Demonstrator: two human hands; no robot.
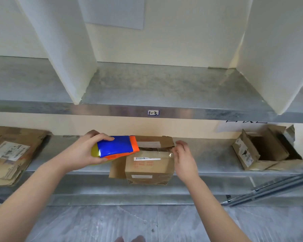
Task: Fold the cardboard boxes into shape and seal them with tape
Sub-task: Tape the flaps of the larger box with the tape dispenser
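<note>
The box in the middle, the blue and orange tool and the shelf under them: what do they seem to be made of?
Box: brown corrugated cardboard, matt; a fluted edge shows at its lower front. Tape dispenser in the left hand: probably plastic, glossy blue and orange with bright highlights. Shelf: seemingly galvanised sheet metal, dull grey and mottled, slightly reflective.

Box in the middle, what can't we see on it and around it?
Head view:
Box: top's left part hidden behind the dispenser in the left hand.
Its labels: print too small.
Right hand: fingertips at the clear tape, pinch unclear.
Flat cardboard: cut off by left edge.
Open box: inside too dark.
</note>
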